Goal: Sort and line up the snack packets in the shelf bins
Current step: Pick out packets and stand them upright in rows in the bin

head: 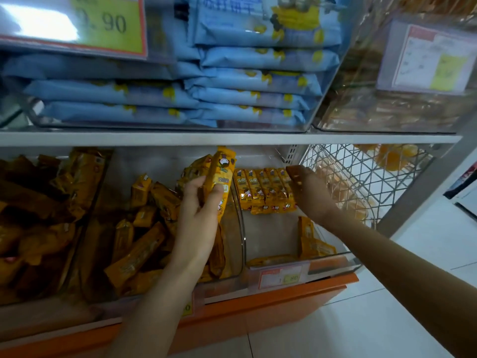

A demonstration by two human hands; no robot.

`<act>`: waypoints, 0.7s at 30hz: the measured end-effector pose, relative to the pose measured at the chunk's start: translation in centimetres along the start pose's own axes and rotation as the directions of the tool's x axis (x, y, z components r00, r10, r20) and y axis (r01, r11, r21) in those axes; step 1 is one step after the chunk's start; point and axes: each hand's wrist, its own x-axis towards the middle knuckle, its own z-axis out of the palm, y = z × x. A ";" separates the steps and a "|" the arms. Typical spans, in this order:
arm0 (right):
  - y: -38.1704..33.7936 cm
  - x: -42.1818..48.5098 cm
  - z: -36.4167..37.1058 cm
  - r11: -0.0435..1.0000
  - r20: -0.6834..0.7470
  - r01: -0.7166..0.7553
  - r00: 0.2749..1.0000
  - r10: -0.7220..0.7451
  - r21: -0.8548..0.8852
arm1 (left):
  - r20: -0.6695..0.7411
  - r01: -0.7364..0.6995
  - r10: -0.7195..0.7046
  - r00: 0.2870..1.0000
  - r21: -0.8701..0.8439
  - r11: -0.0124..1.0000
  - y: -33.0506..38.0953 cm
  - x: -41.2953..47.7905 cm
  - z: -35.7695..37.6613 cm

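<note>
Packet upright in the left hand's curled grip — right hand, fingers straight, presses the lined-up row

A grey-white shelf is run across the view, carried at the right by a pale upright post and closed below by an orange base. The floor is laid in large, pale, glossy tiles — thin grout lines are seen. A white wire basket is set under the shelf's right end — bright glare is thrown across the price label above.
</note>
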 end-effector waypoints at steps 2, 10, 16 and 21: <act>-3.4 -2.6 -0.9 0.967 -0.047 0.048 0.998 -0.038 0.249 | -0.007 0.028 -0.028 1.000 -0.030 0.999 0.2 -0.5 0.0; -11.3 -9.5 -2.5 0.634 0.230 -0.099 0.965 -0.127 0.767 | 0.047 0.061 -0.055 0.997 -0.129 0.990 1.1 -2.9 0.2; -11.9 -10.6 -3.0 0.682 0.260 -0.100 0.956 -0.137 0.725 | 0.039 0.022 -0.017 0.999 -0.129 0.991 1.4 -3.6 0.3; -11.0 -11.3 -3.1 0.778 0.174 -0.042 0.981 -0.087 0.627 | 0.059 0.023 -0.016 0.998 -0.123 0.992 1.7 -3.8 0.5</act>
